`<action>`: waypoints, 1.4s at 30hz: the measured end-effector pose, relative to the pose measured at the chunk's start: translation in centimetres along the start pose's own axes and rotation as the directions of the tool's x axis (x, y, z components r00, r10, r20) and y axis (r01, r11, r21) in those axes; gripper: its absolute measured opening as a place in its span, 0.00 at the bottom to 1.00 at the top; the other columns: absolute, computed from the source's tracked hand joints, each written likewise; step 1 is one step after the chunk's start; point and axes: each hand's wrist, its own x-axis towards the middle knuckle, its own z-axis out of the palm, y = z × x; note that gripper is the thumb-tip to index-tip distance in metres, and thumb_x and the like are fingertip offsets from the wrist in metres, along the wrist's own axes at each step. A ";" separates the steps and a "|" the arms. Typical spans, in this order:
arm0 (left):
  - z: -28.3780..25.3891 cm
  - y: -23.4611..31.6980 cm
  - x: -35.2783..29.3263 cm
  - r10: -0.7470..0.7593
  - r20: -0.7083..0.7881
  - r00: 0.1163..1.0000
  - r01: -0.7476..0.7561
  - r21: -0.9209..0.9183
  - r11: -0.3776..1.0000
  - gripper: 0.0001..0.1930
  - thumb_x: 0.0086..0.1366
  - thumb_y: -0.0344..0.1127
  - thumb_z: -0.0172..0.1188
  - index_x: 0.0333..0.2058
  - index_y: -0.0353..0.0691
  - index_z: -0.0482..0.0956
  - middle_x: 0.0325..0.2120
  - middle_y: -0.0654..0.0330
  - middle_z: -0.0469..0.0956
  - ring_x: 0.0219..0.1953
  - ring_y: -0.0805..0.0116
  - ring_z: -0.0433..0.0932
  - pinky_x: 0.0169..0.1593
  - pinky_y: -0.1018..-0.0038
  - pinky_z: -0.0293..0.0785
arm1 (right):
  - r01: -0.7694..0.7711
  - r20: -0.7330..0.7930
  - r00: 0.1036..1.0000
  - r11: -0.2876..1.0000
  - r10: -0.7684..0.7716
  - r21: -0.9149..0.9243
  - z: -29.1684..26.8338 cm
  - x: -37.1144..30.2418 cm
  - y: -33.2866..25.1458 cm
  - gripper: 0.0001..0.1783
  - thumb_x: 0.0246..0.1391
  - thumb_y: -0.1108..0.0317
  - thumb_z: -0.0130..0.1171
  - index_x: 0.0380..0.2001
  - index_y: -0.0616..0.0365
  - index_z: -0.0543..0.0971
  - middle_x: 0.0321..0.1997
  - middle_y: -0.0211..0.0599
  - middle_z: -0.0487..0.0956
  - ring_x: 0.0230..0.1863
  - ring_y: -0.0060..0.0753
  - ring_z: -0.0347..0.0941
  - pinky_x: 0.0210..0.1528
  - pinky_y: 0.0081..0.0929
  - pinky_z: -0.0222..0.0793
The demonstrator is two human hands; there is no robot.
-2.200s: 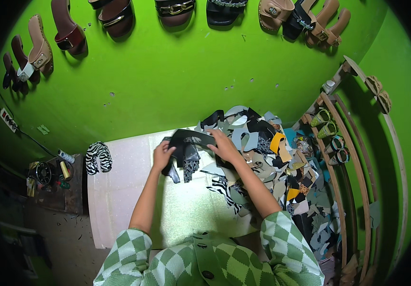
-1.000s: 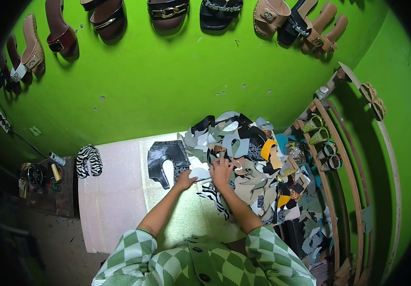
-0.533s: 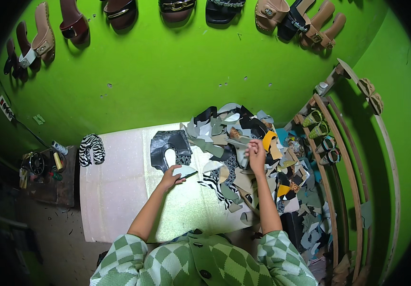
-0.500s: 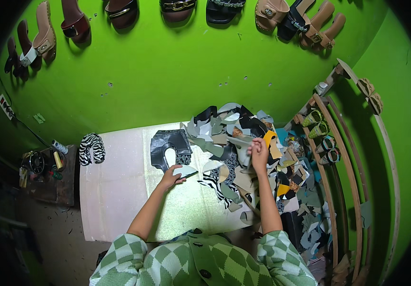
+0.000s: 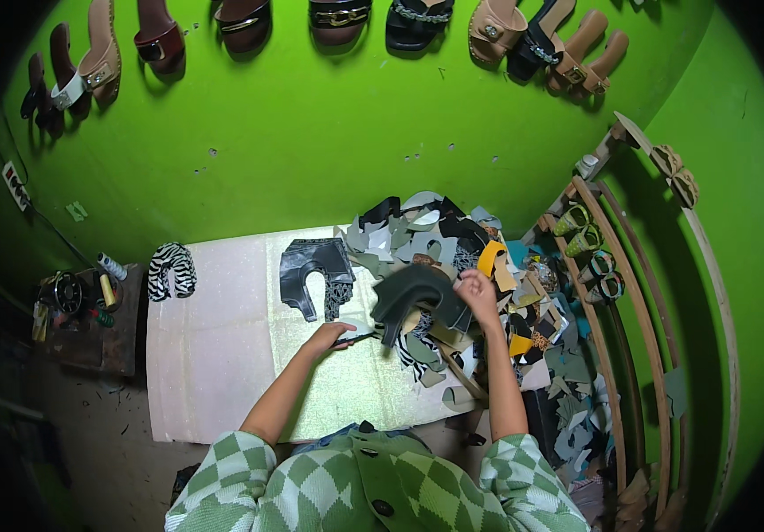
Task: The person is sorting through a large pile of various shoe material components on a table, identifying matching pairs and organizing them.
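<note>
From my right hand (image 5: 477, 294) hangs a dark, curved, U-shaped piece of sheet material (image 5: 413, 285), its edge pinched in my fingers. Layers seem to fan out at its right end. My left hand (image 5: 329, 337) is closed on a pale flat piece (image 5: 355, 328) with a dark edge; the exact kind is unclear. Just beyond that hand lies a stack of black U-shaped cut pieces (image 5: 311, 259), with dark patterned pieces under it. Beneath and behind the dark piece spreads a heap of scraps (image 5: 404, 238) in grey, black, tan and zebra print.
Zebra-print U-shaped pieces (image 5: 172, 273) rest at the far left corner of the pale table (image 5: 213, 355). A small side table (image 5: 98, 341) holds spools and tools. Sandals (image 5: 339, 19) hang along the green wall. A wooden rack (image 5: 630, 328) with sandals stands right.
My right hand has swung the piece leftward and nearer; its dark curved face now shows, where a pale edge showed before. My left hand has shifted slightly right.
</note>
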 end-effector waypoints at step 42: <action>3.4 -8.0 -4.9 0.476 -0.528 0.703 0.046 0.702 0.711 0.21 0.46 0.35 0.65 0.39 0.30 0.75 0.40 0.44 0.67 0.46 0.50 0.65 0.51 0.65 0.62 | 0.178 0.278 0.948 0.471 0.153 -0.864 10.6 -0.6 12.3 0.33 0.39 0.72 0.59 0.53 0.51 0.64 0.53 0.42 0.66 0.56 0.44 0.59 0.53 0.41 0.58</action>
